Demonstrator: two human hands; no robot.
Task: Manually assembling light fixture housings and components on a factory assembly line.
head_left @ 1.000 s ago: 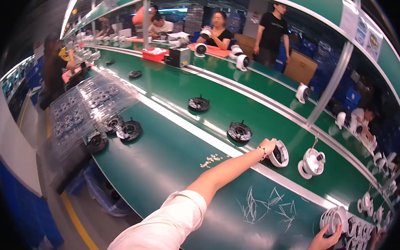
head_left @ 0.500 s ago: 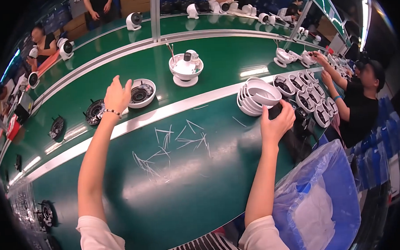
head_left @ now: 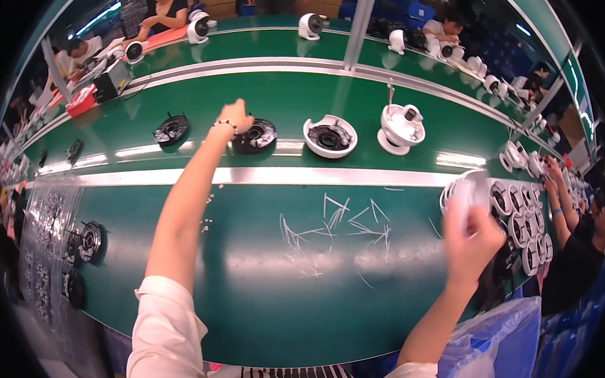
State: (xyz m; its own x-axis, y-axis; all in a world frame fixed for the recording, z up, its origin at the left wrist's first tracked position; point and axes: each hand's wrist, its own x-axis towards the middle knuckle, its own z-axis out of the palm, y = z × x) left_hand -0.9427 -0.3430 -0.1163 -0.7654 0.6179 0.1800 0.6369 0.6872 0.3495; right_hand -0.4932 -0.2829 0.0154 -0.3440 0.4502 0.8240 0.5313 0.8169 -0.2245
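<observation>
My left hand [head_left: 234,117] reaches over the far strip of the bench, at the upper left edge of a round black part [head_left: 260,137] with a ring-shaped centre. Its fingertips point away, so their grip is hidden. My right hand [head_left: 472,249] is closed on a white bowl-shaped shell [head_left: 460,206], smeared by motion, in front of a stack of white shells [head_left: 451,186]. Right of the black part, a white shell [head_left: 308,129] has a similar black part inside. Farther right stands a white bowl on a base [head_left: 394,141] with small parts in it.
Thin white strips [head_left: 304,233] lie scattered on the near green bench [head_left: 287,311]. More black round parts [head_left: 171,129] sit left. Filled white shells [head_left: 520,220] stand in rows at right, near a co-worker [head_left: 582,244]. A plastic-lined blue bin [head_left: 491,343] is at lower right.
The view has swung left. My left hand has moved from beside the filled shell to the black part left of it. My right hand has taken a shell from the stack, nearer to me.
</observation>
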